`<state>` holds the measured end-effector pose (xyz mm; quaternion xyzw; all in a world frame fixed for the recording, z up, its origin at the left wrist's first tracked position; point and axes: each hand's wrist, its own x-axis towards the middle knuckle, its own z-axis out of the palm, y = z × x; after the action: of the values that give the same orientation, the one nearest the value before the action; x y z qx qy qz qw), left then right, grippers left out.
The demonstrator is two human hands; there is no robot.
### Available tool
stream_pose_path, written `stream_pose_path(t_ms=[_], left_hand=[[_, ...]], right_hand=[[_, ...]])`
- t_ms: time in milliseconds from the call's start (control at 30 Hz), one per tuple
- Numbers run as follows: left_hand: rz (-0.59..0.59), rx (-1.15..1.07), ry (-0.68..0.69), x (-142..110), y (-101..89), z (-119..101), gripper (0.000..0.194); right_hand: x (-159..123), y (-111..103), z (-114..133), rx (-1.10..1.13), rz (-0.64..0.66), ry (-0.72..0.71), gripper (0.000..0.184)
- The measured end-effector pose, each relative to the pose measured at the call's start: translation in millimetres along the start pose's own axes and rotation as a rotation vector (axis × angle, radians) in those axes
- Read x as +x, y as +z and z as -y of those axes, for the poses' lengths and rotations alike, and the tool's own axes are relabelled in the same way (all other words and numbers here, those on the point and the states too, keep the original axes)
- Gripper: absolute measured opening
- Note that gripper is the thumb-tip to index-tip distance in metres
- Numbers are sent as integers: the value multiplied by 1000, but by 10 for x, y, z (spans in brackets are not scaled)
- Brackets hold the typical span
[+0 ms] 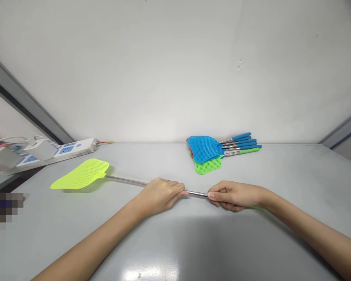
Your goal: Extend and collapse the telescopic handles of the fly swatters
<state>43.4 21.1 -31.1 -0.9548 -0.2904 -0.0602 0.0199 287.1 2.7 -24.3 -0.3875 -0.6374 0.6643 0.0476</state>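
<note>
A yellow-green fly swatter (81, 174) lies across the grey table (175, 242), its mesh head at the left and its thin metal rod running right. My left hand (160, 195) is closed round the rod near its middle. My right hand (232, 195) is closed round the handle end, where a bit of yellow-green grip shows behind the wrist. A short bare stretch of rod shows between the two hands. Both forearms reach in from the bottom of the view.
A pile of several fly swatters (210, 150), blue, green and red, lies at the back against the white wall. A white power strip (73, 148) with plugged-in adapters (38, 150) sits at the left edge. A blurred patch is at far left.
</note>
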Motion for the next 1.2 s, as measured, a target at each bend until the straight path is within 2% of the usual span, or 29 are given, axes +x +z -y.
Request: stream_pose_path(t_ms=[167,400,800,933,1033,1133,1200], left_hand=[[8,-12,-15,-3,10,25,33],[40,-69,-65,-13,37,-31,31],[2,-75,-89,20,21,-122,32],[-54,-42,-114,39,46,-273,30],[-80,8,-117,49,105,-467,20],[-41,-23,-105,51,157,-590,15],[-22,-32,-91,53,165,-603,15]], right_hand=[[-8,-42,-39,-21,-5,1,37],[8,-62,-49,63,32,47,36],[-14,-46,-68,70,32,28,34],[-20,-37,-54,59,6,42,35],[-21,-44,-54,23,53,36,35],[-16,-30,-39,-9,90,25,31],[-18,7,-6,-36,44,2,27]])
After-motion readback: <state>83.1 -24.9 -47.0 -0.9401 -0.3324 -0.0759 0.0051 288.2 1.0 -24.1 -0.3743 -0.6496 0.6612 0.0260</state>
